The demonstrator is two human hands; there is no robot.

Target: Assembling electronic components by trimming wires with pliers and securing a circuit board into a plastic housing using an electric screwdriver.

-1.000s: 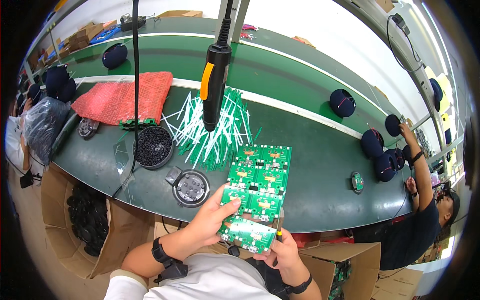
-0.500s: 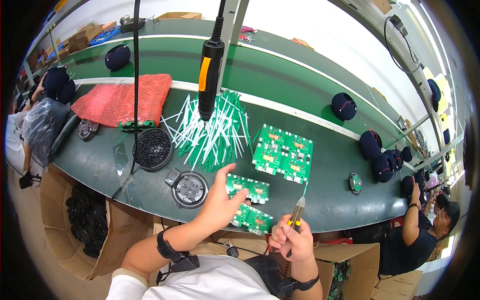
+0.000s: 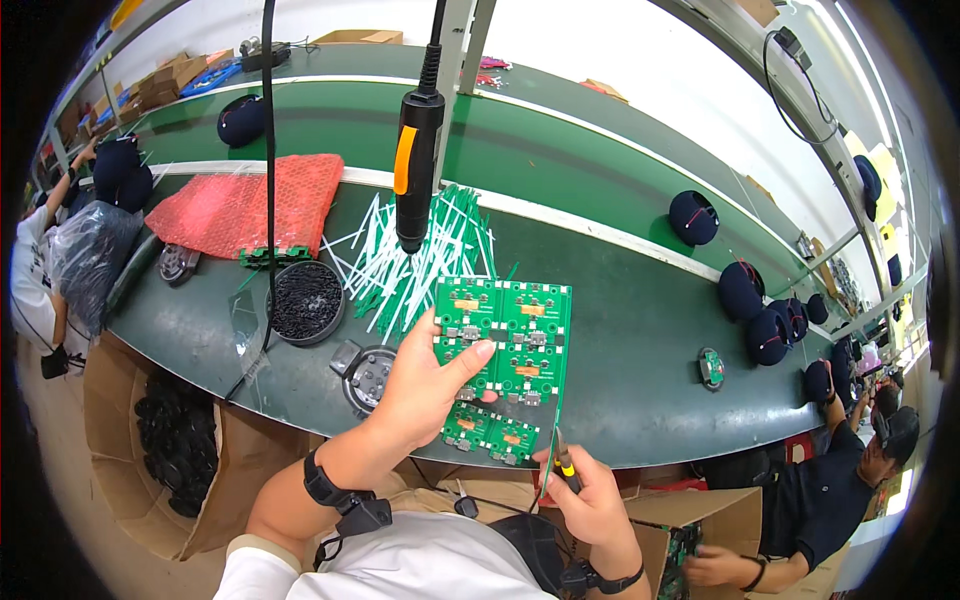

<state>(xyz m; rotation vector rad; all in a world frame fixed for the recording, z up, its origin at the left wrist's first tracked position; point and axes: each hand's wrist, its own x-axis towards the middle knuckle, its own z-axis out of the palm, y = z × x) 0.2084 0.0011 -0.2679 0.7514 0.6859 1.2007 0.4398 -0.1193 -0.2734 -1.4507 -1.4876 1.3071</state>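
My left hand grips a panel of joined green circuit boards, the thumb on top and the fingers mostly hidden at its left edge. The panel is raised over two smaller green boards near the table's front edge. Closed around yellow-and-black cutting pliers, my right hand is just below the panel's lower right corner. A thin green strip runs down from that corner past the plier jaws to my right fingers. Whether the jaws touch the strip I cannot tell.
White and green strips are heaped behind the panel, under a hanging black-and-orange electric screwdriver. A round tray of small black parts and a round black device stand left. A co-worker's hand is at a cardboard box.
My left hand, open before, has taken hold of the panel, which moved left and nearer. My right hand shifted slightly left and lower with the cutting pliers. The co-worker's hand came to the box.
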